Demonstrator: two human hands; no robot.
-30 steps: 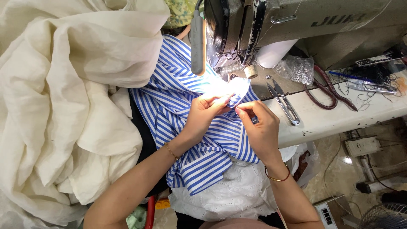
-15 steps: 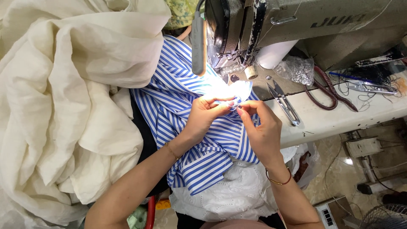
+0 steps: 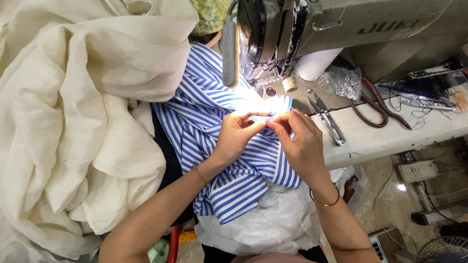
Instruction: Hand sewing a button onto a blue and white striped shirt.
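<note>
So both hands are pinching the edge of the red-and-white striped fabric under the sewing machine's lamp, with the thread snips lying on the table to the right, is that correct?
Not quite: the fabric is blue-and-white striped, not red-and-white. The head view shows the left hand and right hand pinching its edge under the sewing machine lamp, with the thread snips lying on the table to the right.

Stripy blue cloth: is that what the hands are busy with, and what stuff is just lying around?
In use:
blue-and-white striped cloth, pinched by the left hand and right hand
grey sewing machine just above

Lying about:
big cream fabric heap
small metal thread snips
dark red-handled scissors
white eyelet fabric
</note>
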